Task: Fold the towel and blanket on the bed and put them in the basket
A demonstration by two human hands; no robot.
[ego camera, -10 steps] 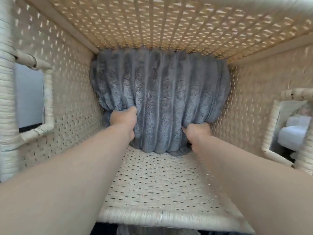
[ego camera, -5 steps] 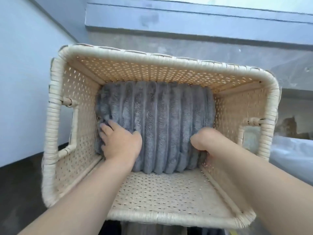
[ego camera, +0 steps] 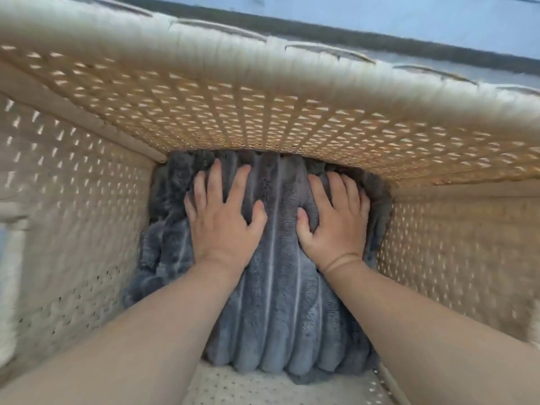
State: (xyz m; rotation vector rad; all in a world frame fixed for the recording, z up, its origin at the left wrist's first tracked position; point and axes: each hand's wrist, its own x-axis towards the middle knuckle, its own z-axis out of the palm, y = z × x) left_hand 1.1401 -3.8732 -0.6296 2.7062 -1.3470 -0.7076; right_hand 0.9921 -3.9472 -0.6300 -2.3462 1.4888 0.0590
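Head view: where's the grey ribbed plush blanket (ego camera: 277,302)?
— Centre frame, inside the pale woven wicker basket (ego camera: 73,229). Left hand (ego camera: 223,220) and right hand (ego camera: 333,226) press it, fingers spread flat. Push evenly, settling the corners.

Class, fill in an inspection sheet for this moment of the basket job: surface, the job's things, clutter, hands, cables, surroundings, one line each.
Surface: only the inside of the woven basket shows; no other surface seen.
Job's things: the grey ribbed blanket lies deep inside the basket, reaching its far side; towel not seen.
Clutter: nothing seen.
Hands: left hand and right hand lie flat on the blanket, fingers spread, pressing it, side by side and not touching each other.
Cables: nothing seen.
Surroundings: a blue-grey wall shows above the basket's rim; the picture is blurred towards its edges.
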